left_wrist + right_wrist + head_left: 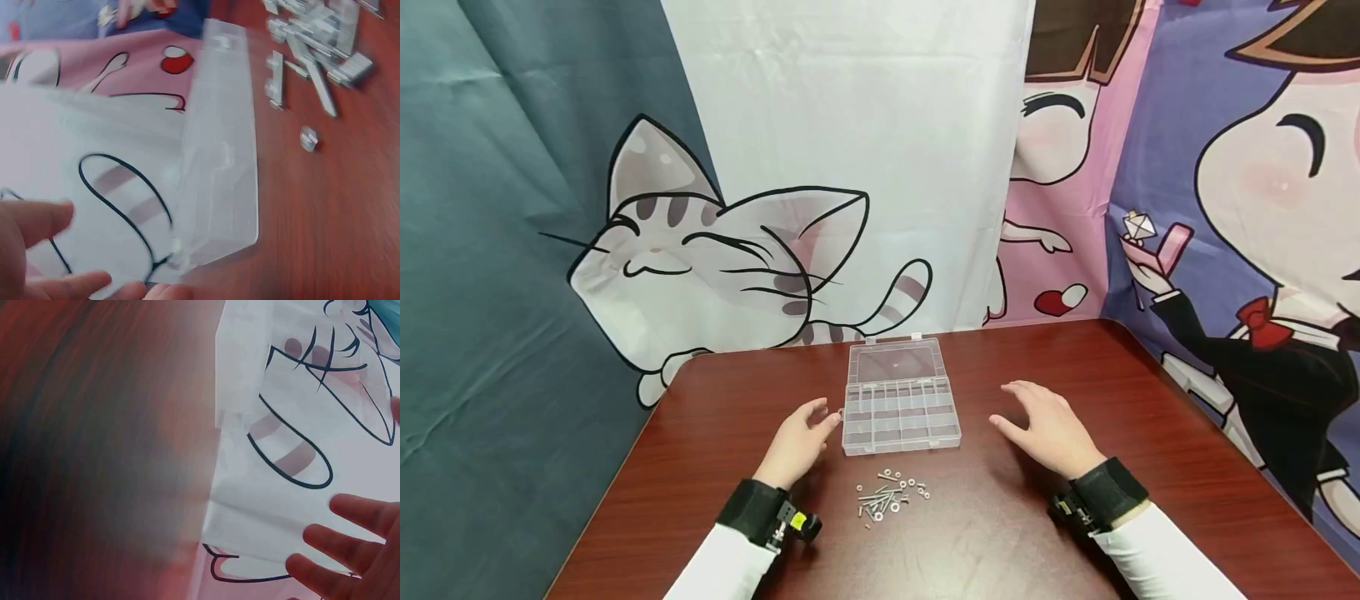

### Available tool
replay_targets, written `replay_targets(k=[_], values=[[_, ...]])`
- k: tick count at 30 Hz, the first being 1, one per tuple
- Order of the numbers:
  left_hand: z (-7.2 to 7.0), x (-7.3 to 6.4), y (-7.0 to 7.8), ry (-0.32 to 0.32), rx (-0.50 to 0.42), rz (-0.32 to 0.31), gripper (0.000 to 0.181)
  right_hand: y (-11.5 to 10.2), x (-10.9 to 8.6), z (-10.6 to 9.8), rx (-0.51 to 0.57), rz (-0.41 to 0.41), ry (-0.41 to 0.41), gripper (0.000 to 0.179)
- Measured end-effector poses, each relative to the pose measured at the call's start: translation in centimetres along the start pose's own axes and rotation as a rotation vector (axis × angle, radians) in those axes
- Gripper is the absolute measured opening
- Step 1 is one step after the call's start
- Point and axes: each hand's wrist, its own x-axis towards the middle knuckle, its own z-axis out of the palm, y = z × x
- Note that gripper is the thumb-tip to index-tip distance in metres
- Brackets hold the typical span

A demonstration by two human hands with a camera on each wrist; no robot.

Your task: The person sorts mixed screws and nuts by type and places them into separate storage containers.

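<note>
A clear plastic compartment box (pixel 901 415) stands on the table with its lid (pixel 897 362) raised toward the back; its compartments look bare. My left hand (pixel 797 440) is at the box's left side, fingers loosely bent and holding nothing. To the right of the box, a short way off, my right hand (pixel 1051 427) hovers over the table with its fingers spread. In front of the box lies a loose pile of screws (pixel 880 500), with several nuts (pixel 912 482) scattered around it. The left wrist view shows the box's side wall (pixel 225 144) close by.
The reddish-brown wooden table (pixel 1000 533) meets a printed cloth backdrop (pixel 865 100) along its back edge. More cartoon cloth (pixel 1262 250) hangs close along the right side. Each wrist wears a black strap (pixel 1108 492) with a small camera.
</note>
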Motion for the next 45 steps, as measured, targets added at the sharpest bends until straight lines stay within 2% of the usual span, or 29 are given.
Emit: replay_targets(k=[4,8,12,16,20,25,28,35,45], values=[[0.3,1.6,-0.8,-0.053,-0.225,-0.113,0.055,-0.6,0.1,0.5,-0.006,-0.047,-0.014,0.046],[0.9,2.6,-1.3,-0.071,-0.309,-0.175,0.050,-2.1,0.4,1.1,0.001,-0.090,-0.039,0.029],[1.7,3.1,-1.3,-0.101,-0.307,-0.181,0.047,-4.5,1.1,1.6,0.023,-0.109,-0.082,0.018],[2.5,3.3,-1.2,-0.116,-0.258,-0.156,0.047,-7.2,2.0,2.6,0.011,-0.160,-0.152,0.009],[3.1,3.3,-1.2,-0.090,-0.214,-0.146,0.046,-9.7,2.7,4.1,-0.026,-0.223,-0.252,0.008],[3.6,3.2,-1.0,-0.089,-0.221,-0.151,0.044,-12.9,3.3,5.1,-0.007,-0.247,-0.400,0.010],[3.9,3.3,-0.9,-0.102,-0.231,-0.137,0.044,-14.2,3.4,5.3,-0.019,-0.266,-0.442,0.012],[4.0,3.4,-0.8,-0.134,-0.247,-0.104,0.044,-15.6,2.8,5.9,-0.094,-0.305,-0.463,0.015],[4.2,3.5,-1.1,-0.147,-0.235,-0.091,0.045,-15.4,2.7,7.3,-0.126,-0.267,-0.456,0.020]])
